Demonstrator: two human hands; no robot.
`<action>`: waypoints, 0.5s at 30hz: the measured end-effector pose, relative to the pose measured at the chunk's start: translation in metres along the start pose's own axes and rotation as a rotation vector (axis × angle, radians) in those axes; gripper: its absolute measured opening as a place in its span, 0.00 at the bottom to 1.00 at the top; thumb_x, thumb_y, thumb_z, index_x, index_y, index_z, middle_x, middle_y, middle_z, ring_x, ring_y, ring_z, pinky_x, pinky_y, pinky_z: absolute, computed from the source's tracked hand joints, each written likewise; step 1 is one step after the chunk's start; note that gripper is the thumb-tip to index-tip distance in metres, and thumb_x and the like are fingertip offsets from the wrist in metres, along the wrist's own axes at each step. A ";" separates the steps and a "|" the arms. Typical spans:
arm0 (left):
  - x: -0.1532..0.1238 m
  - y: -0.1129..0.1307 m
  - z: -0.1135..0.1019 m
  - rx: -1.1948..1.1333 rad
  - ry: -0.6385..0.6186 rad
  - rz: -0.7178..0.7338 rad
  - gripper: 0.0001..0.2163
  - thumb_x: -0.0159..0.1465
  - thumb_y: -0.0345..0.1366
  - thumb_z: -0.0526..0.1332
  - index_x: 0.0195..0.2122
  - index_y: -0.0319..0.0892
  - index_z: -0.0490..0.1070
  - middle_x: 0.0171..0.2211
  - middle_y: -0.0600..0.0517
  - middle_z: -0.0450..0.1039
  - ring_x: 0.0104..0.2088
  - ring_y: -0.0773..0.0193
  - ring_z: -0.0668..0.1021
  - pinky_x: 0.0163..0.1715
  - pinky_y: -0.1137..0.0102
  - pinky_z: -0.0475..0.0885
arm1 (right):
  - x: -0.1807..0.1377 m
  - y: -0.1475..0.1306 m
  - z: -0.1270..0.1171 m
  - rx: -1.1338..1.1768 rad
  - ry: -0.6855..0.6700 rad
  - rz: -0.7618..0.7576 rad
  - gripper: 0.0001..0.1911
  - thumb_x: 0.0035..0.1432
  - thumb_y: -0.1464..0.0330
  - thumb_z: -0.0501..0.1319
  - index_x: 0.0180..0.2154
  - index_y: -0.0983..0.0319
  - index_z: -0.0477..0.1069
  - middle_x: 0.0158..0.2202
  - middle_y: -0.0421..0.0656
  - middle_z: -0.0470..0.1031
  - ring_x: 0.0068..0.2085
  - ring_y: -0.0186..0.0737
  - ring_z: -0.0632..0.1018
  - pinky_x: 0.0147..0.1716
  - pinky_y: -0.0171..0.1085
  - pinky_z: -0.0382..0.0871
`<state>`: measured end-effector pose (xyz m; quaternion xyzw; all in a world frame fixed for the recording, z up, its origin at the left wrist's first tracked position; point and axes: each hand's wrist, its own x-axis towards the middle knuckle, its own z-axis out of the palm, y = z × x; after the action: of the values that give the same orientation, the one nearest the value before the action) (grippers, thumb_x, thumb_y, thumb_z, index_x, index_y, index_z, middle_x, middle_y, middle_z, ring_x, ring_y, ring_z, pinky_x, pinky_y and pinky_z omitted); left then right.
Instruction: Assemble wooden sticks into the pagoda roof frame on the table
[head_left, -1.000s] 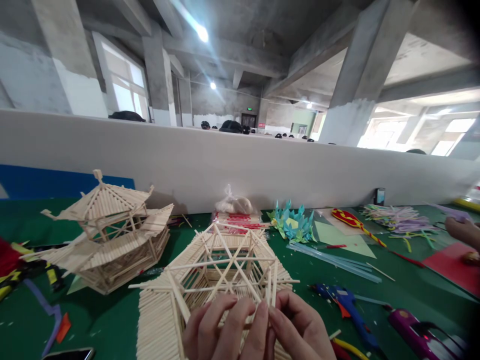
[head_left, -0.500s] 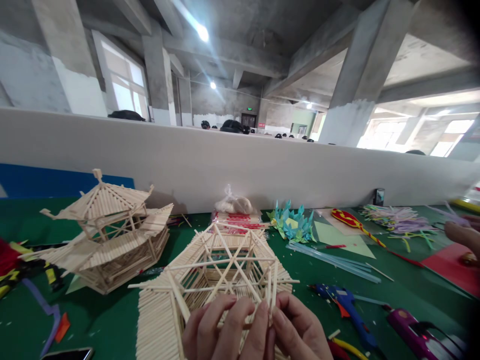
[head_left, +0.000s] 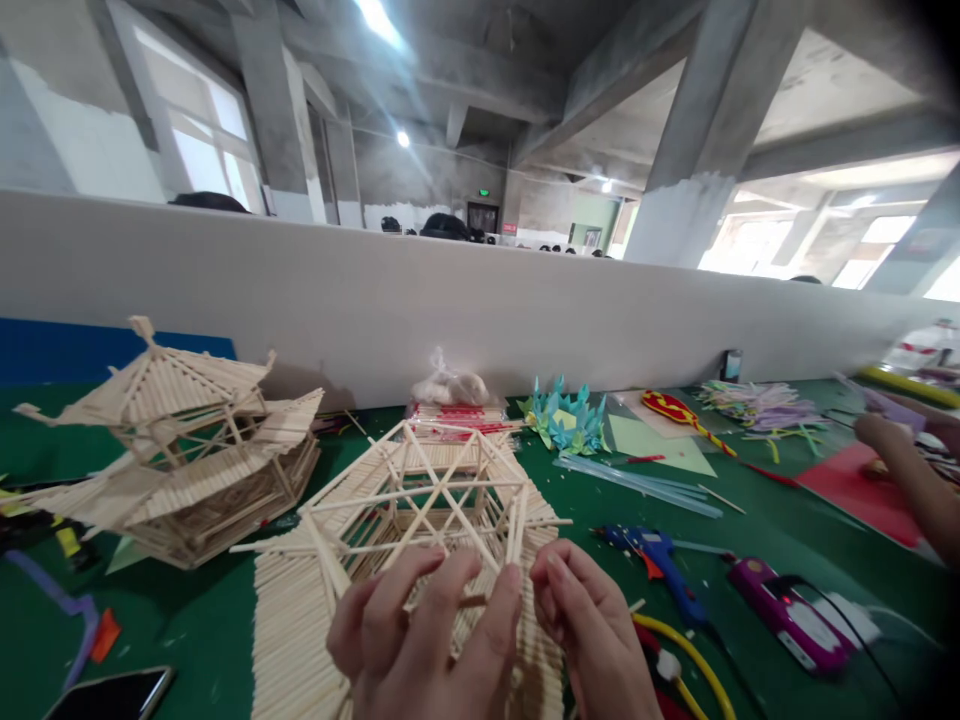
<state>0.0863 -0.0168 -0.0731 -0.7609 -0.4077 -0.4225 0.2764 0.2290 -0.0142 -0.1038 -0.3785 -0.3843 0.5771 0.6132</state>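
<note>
A pavilion-like model of thin wooden sticks (head_left: 289, 625) lies low in the middle, its upper part an open frame of crossed sticks. My left hand (head_left: 424, 630) curls over its near side, index fingertip against the upright sticks (head_left: 516, 525) at the frame's right corner. Its thumb is hidden. Just right of that corner, apart from the sticks, is my right hand (head_left: 589, 625), thumb and fingers pinched together. Whether anything small is between them cannot be seen. A second stick pavilion (head_left: 202, 440) with a tiered roof stands at left.
At right lie a blue glue gun (head_left: 667, 570), a purple power strip (head_left: 787, 610) and clear glue sticks (head_left: 637, 485). Behind are a teal paper flower (head_left: 566, 420) and a bag of sticks (head_left: 459, 400) before a white partition (head_left: 337, 300). Another person's hand (head_left: 892, 440) works at far right. A phone (head_left: 112, 695) lies front left.
My right hand has moved off the upright sticks, leaving a gap to my left hand, which stays on the model. The view has shifted slightly; the other person's hand reaches further in.
</note>
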 end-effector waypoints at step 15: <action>-0.005 -0.021 -0.021 0.051 0.034 0.217 0.16 0.48 0.32 0.66 0.39 0.45 0.72 0.33 0.48 0.72 0.32 0.56 0.73 0.24 0.61 0.67 | -0.008 -0.006 0.002 -0.238 -0.022 -0.237 0.08 0.58 0.61 0.55 0.37 0.58 0.63 0.31 0.37 0.63 0.31 0.32 0.65 0.31 0.31 0.59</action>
<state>0.0582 -0.0236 -0.0655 -0.7859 -0.3290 -0.3923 0.3467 0.2299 -0.0220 -0.0978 -0.3939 -0.4986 0.4552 0.6237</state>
